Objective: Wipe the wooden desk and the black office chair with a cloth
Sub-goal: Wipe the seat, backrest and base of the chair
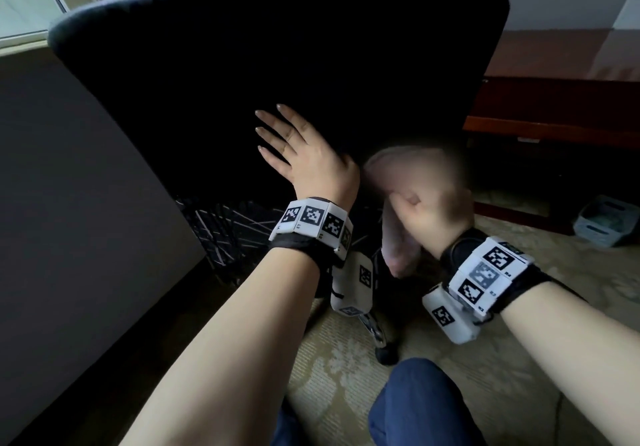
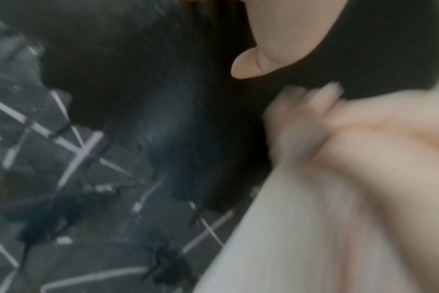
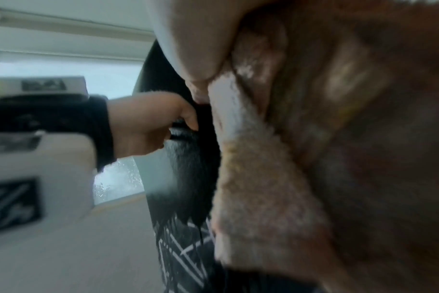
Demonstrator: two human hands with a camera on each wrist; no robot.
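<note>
The black office chair [image 1: 277, 65] fills the head view, its backrest turned toward me. My left hand [image 1: 298, 148] lies flat on the back of the backrest with fingers straight and spread. Just to its right, my right hand [image 1: 426, 203] grips a pale pink cloth [image 1: 398, 238] low against the backrest; hand and cloth are motion-blurred. The cloth [image 3: 251, 178] looks fuzzy and fills the right wrist view, with the left hand [image 3: 148, 126] on the chair behind it. In the left wrist view, my left thumb [image 2: 263, 57] lies on the black fabric [image 2: 138, 79] above the blurred cloth [image 2: 313, 218]. The wooden desk [image 1: 561, 110] stands right of the chair.
A dark wall panel [image 1: 69, 203] rises at left under a window [image 1: 34, 2]. A patterned black bin [image 1: 228, 234] sits under the chair's left side. Chair base and caster [image 1: 381, 348] stand on pale carpet. A grey basket [image 1: 606, 220] lies on the floor beside the desk. My knee [image 1: 415, 404] is in front.
</note>
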